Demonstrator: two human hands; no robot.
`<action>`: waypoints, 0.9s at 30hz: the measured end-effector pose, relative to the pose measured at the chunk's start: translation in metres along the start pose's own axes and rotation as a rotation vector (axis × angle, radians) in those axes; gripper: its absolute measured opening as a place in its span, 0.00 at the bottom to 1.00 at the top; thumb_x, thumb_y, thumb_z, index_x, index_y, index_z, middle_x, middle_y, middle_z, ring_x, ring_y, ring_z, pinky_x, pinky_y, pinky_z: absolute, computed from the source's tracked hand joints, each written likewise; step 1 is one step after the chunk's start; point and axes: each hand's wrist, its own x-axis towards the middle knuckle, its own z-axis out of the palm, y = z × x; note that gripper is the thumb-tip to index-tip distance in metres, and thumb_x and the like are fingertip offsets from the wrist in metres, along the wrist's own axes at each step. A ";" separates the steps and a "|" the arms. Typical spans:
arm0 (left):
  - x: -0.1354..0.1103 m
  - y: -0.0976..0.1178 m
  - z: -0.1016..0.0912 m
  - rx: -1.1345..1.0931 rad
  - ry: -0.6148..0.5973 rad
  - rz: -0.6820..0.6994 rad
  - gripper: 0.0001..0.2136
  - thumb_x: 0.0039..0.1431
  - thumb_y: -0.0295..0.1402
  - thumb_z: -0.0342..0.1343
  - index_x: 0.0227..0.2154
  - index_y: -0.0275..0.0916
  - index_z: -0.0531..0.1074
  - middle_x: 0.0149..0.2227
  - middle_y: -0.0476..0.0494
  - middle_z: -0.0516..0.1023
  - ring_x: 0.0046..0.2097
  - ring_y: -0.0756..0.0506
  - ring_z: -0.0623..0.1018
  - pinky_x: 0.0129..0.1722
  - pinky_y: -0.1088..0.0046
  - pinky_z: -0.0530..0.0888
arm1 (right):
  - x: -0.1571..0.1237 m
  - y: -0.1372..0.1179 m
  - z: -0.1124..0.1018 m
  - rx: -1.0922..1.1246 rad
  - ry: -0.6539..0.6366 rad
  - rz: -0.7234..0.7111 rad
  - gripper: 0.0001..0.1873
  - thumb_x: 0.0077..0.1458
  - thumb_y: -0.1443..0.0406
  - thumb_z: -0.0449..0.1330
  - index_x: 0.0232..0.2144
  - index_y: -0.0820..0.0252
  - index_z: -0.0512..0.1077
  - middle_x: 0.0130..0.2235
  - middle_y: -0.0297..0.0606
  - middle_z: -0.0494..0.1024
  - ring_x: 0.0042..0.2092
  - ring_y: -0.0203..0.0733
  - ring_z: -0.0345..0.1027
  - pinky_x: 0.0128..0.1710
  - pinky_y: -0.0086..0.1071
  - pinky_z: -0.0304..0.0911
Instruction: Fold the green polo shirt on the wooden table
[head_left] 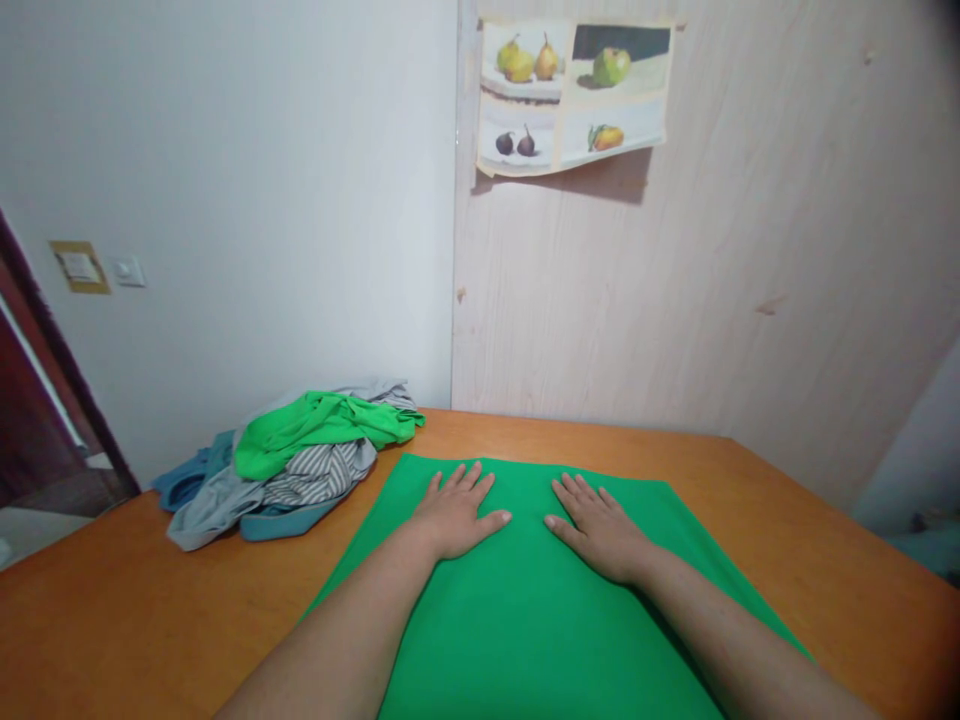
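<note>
A smooth green cloth lies spread flat on the wooden table, its far edge running straight across beyond my fingertips. My left hand rests palm down on its far left part, fingers spread. On the right, my right hand also presses flat on the cloth, with its fingers apart. The two thumbs point toward each other with a strip of cloth between them. Neither hand grips anything. The cloth's near edge runs out of view at the bottom.
A heap of crumpled clothes, with a bright green garment on top and a striped garment below, sits at the table's back left. The orange-brown table meets the wall behind. A fruit picture sheet hangs there.
</note>
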 end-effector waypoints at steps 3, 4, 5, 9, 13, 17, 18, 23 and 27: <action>-0.001 0.001 0.000 0.000 0.007 -0.003 0.43 0.55 0.68 0.31 0.68 0.49 0.48 0.71 0.46 0.39 0.70 0.36 0.41 0.65 0.43 0.42 | -0.001 0.000 0.001 0.001 0.009 -0.001 0.48 0.58 0.35 0.32 0.69 0.57 0.43 0.71 0.39 0.39 0.71 0.48 0.28 0.68 0.49 0.28; -0.001 0.001 -0.001 -0.001 0.007 -0.004 0.44 0.55 0.68 0.32 0.68 0.48 0.48 0.71 0.46 0.39 0.70 0.36 0.41 0.65 0.43 0.42 | -0.002 0.000 0.001 0.000 0.011 0.000 0.48 0.58 0.35 0.32 0.69 0.57 0.43 0.71 0.40 0.40 0.71 0.48 0.28 0.68 0.48 0.28; -0.001 0.002 -0.001 -0.002 0.007 -0.006 0.44 0.54 0.69 0.32 0.68 0.48 0.48 0.71 0.46 0.40 0.70 0.36 0.41 0.65 0.43 0.42 | -0.002 0.000 0.000 -0.001 0.012 0.001 0.48 0.58 0.35 0.32 0.69 0.57 0.43 0.71 0.40 0.40 0.71 0.48 0.28 0.68 0.48 0.28; 0.000 0.002 -0.001 -0.006 0.000 -0.008 0.44 0.54 0.69 0.34 0.68 0.48 0.48 0.71 0.46 0.39 0.70 0.35 0.41 0.65 0.42 0.42 | -0.002 -0.004 -0.005 -0.012 -0.017 0.008 0.48 0.58 0.36 0.32 0.69 0.59 0.43 0.71 0.41 0.39 0.71 0.48 0.28 0.67 0.49 0.29; 0.002 0.002 0.001 0.002 0.000 -0.005 0.44 0.54 0.68 0.34 0.68 0.47 0.49 0.71 0.45 0.39 0.70 0.34 0.41 0.64 0.41 0.42 | -0.004 -0.020 -0.013 -0.028 -0.035 0.032 0.47 0.59 0.37 0.33 0.69 0.61 0.42 0.71 0.42 0.38 0.71 0.50 0.28 0.67 0.51 0.30; 0.002 0.001 0.003 0.006 0.019 -0.001 0.44 0.54 0.68 0.34 0.68 0.48 0.49 0.71 0.45 0.39 0.70 0.34 0.42 0.65 0.42 0.42 | -0.010 -0.044 -0.010 0.017 0.002 -0.032 0.48 0.59 0.37 0.31 0.69 0.61 0.42 0.71 0.41 0.38 0.71 0.48 0.27 0.67 0.51 0.31; 0.001 0.001 0.003 0.005 0.022 0.001 0.44 0.55 0.68 0.34 0.68 0.48 0.49 0.71 0.45 0.39 0.70 0.34 0.42 0.65 0.42 0.42 | -0.012 -0.048 -0.008 0.026 -0.003 -0.040 0.48 0.58 0.37 0.31 0.69 0.60 0.43 0.71 0.40 0.38 0.71 0.48 0.27 0.67 0.51 0.31; -0.001 0.000 0.003 0.000 0.023 0.013 0.44 0.55 0.68 0.33 0.68 0.46 0.49 0.71 0.44 0.40 0.70 0.34 0.41 0.64 0.42 0.42 | -0.015 -0.052 0.007 0.027 0.000 -0.022 0.47 0.59 0.37 0.31 0.69 0.57 0.45 0.71 0.39 0.41 0.71 0.48 0.29 0.67 0.52 0.30; -0.004 0.001 0.003 0.003 0.067 0.044 0.42 0.57 0.67 0.33 0.68 0.46 0.49 0.71 0.43 0.42 0.70 0.33 0.42 0.64 0.41 0.42 | -0.013 -0.049 0.010 0.023 0.016 -0.022 0.47 0.59 0.37 0.31 0.69 0.57 0.46 0.70 0.40 0.43 0.71 0.49 0.31 0.67 0.52 0.30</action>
